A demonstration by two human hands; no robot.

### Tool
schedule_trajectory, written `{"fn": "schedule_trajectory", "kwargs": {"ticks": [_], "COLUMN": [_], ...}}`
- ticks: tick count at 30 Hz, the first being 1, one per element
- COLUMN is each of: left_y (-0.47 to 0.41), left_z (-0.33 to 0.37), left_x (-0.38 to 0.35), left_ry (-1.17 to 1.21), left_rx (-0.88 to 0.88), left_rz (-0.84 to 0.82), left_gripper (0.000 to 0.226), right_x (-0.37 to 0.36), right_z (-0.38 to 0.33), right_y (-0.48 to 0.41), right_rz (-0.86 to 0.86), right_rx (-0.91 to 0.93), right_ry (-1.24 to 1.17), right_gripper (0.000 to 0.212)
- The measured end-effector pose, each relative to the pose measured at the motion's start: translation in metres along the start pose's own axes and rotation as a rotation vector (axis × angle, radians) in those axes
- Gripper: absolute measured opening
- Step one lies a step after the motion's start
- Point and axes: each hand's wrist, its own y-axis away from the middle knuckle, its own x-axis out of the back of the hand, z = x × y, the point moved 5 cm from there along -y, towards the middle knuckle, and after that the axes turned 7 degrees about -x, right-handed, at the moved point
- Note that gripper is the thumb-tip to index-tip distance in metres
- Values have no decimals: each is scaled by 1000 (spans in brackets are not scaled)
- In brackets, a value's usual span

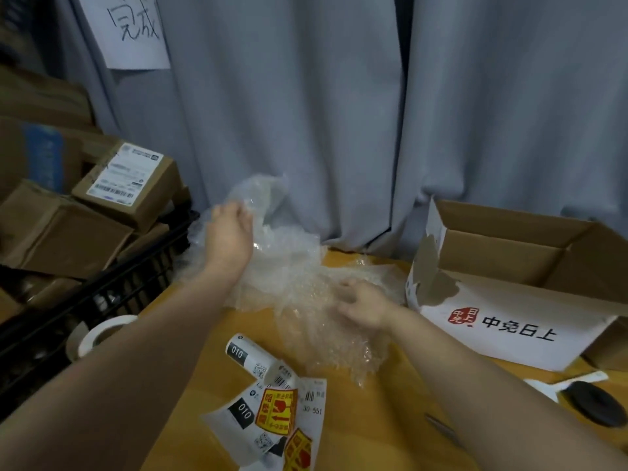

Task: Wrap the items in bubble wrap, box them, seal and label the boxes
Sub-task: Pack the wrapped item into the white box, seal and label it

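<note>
The bubble wrap (295,266) lies as one crumpled clear sheet at the back of the counter (390,419), its far left corner lifted off the surface. I have the left hand (231,229) up at that raised corner, fingers closed into the film and gripping it. The right hand (363,307) sits on the sheet's near right part with its fingers bent. Whether it pinches the film or only presses it down, I cannot tell. I see no item inside the sheet, so I judge this as the start of the wrapping step: spreading the sheet out before anything goes on it. Just right of the wrap stands the open white box (509,331), flaps up and nothing visible inside it. In front of the wrap lie the labels (272,409), a loose curl of printed slips and yellow stickers. To the wrap's near left is a tape roll (98,334), and beyond it a black crate (112,294) of sealed cartons (125,178), already labelled. Behind the wrap hangs a grey curtain (339,113). My next move calls for pulling the sheet flat and bringing an item onto it, and the film is light and springy, so I would keep one hand pinning it.
</note>
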Motion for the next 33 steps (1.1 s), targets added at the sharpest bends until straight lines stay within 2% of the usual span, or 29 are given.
{"fn": "schedule_trajectory", "kwargs": {"ticks": [2, 5, 8, 10, 12, 14, 15, 17, 19, 20, 21, 22, 23, 25, 26, 28, 29, 30, 31, 32, 33], "left_y": [-9, -17, -17, -9, 4, 17, 24, 37, 52, 61, 70, 76, 81, 84, 83, 91, 99, 106, 111, 115, 118], "left_z": [24, 66, 117, 156, 194, 227, 243, 277, 313, 327, 336, 340, 342, 333, 323, 303, 300, 302, 306, 311, 317], "left_x": [29, 67, 92, 102, 111, 112, 111, 107, 98, 93, 87, 81, 78, 69, 59, 29, 17, 9, 5, 4, 6], "left_ry": [102, 303, 518, 566, 545, 527, 529, 548, 578, 606, 650, 684, 710, 676, 670, 731, 805, 899, 976, 1054, 1108], "left_rx": [-76, -179, -264, -354, -489, -602, -643, -703, -761, -749, -681, -624, -583, -493, -388, -86, 5, 16, -24, -71, -96], "left_rz": [140, 282, 306, 292, 294, 283, 268, 204, 47, -85, -231, -303, -313, -182, -188, -392, -522, -590, -616, -623, -617], "left_gripper": [19, 13, 4, 6, 10, 11, 11, 6, 23, 33, 41, 46, 46, 49, 60, 99, 121, 138, 145, 142, 128], "right_x": [22, 64, 112, 147, 178, 201, 209, 219, 231, 238, 243, 250, 254, 262, 261, 255, 249, 244, 240, 237, 234], "right_z": [-13, -43, -65, -73, -77, -76, -74, -68, -59, -51, -42, -29, -18, 8, 19, 37, 44, 52, 58, 62, 65], "right_y": [11, 39, 79, 114, 144, 165, 173, 193, 212, 219, 227, 231, 239, 251, 256, 266, 271, 273, 276, 278, 280], "right_rz": [161, 344, 564, 700, 741, 612, 478, 213, 136, 171, 225, 314, 372, 395, 340, 173, 99, 46, 1, -39, -66], "right_rx": [87, 247, 412, 460, 427, 315, 282, 282, 375, 422, 454, 458, 450, 422, 413, 344, 294, 251, 216, 205, 201], "right_ry": [-76, -389, -597, -610, -593, -692, -805, -1021, -1118, -1158, -1210, -1260, -1305, -1368, -1385, -1394, -1388, -1381, -1378, -1366, -1342], "right_gripper": [54, 48, 66, 78, 93, 113, 115, 89, 55, 40, 33, 38, 45, 44, 41, 43, 40, 36, 33, 33, 35]}}
